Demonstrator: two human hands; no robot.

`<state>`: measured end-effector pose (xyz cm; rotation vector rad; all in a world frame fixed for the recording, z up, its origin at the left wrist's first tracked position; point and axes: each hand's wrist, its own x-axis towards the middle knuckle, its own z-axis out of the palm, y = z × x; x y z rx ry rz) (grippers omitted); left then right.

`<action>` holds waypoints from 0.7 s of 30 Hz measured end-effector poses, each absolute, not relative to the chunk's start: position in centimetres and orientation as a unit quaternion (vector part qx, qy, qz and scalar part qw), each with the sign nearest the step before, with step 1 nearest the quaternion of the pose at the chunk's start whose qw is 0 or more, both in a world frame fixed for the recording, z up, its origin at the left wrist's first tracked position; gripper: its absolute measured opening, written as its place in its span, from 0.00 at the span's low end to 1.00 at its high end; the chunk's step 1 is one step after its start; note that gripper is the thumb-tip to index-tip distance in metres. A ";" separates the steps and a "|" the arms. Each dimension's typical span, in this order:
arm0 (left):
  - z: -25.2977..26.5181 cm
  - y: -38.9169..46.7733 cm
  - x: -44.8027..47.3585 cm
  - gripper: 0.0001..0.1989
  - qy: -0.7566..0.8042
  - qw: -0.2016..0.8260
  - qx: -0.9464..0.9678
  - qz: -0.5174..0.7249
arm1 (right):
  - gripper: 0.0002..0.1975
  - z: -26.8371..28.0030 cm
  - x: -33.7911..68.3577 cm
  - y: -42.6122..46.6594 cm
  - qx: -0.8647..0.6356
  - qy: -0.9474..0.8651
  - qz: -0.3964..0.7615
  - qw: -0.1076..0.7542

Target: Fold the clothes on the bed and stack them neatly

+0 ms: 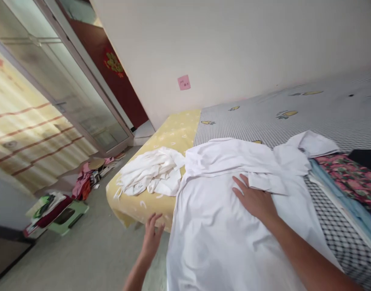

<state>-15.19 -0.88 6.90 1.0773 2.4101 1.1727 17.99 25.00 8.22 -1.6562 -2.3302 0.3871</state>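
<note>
Pale wall (264, 44) backs the bed (167, 135), covered in grey-checked cloth (228, 125) and yellow patterned cloth (185, 125). Grey floor (106, 242) opens between the bed's left edge and a green plastic stool (70, 216). A white fabric garment (216, 226) lies spread out, overhanging the near edge; the right hand (256, 200) rests on it, fingers spread, while the left hand (152, 236), open, hovers beside it.

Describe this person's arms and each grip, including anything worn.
The left grip and right grip are plain human hands, ungloved, with no rings I can make out. The left forearm and right forearm are bare where visible: no sleeve, watch, bracelet or markings.
</note>
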 end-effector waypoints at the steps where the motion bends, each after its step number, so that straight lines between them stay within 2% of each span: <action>1: 4.8 -3.7 -14.7 0.32 0.844 0.150 0.328 0.398 | 0.29 8.2 18.0 25.0 -0.572 -0.800 0.128 0.123; 2: 3.2 -6.2 -13.7 0.35 0.850 0.193 0.289 0.396 | 0.29 8.2 18.0 25.0 -0.575 -0.800 0.124 0.118; 4: 1.3 -10.0 -10.7 0.39 0.814 0.351 0.203 0.416 | 0.31 8.3 18.1 24.9 -0.580 -0.799 0.122 0.104; 6: 1.0 -11.9 -7.6 0.41 0.714 0.524 0.134 0.444 | 0.32 8.6 18.1 24.7 -0.586 -0.796 0.126 0.088; 8: 1.5 -12.2 -5.2 0.42 0.622 0.616 0.079 0.477 | 0.33 8.8 18.1 24.5 -0.592 -0.792 0.128 0.079; 10: 2.1 -11.6 -3.9 0.40 0.589 0.617 0.031 0.521 | 0.33 8.9 18.0 24.4 -0.600 -0.786 0.127 0.081; 12: 2.6 -10.8 -3.4 0.37 0.585 0.572 0.011 0.574 | 0.32 8.8 18.0 24.1 -0.611 -0.778 0.122 0.085; 17: 4.4 -9.6 -3.1 0.41 0.566 0.487 0.015 0.665 | 0.32 8.5 18.0 23.3 -0.629 -0.767 0.096 0.082; 21: 6.7 -9.8 -2.4 0.29 0.665 0.362 0.135 0.640 | 0.32 8.7 18.1 22.6 -0.624 -0.771 0.095 0.083</action>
